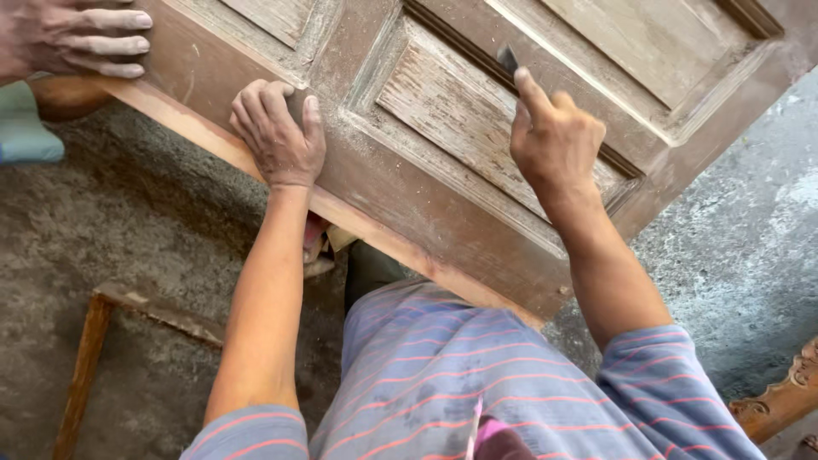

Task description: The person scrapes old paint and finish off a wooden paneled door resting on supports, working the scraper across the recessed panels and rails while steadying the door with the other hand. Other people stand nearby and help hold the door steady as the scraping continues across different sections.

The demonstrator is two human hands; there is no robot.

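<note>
A worn, dusty panelled wooden door [443,196] lies flat in front of me. My left hand [277,132] rests on its near rail, fingers curled over a small dark block [296,104], likely a sanding block. My right hand [554,140] grips a thin dark tool [508,60], its tip in the groove beside a raised panel. Another person's hand [77,38] lies flat on the door's top left corner.
Rough concrete floor [145,230] lies below the door. A wooden frame piece [94,341] stands at lower left. A carved wooden piece [780,400] shows at lower right. A blue-green object [25,128] sits at the left edge.
</note>
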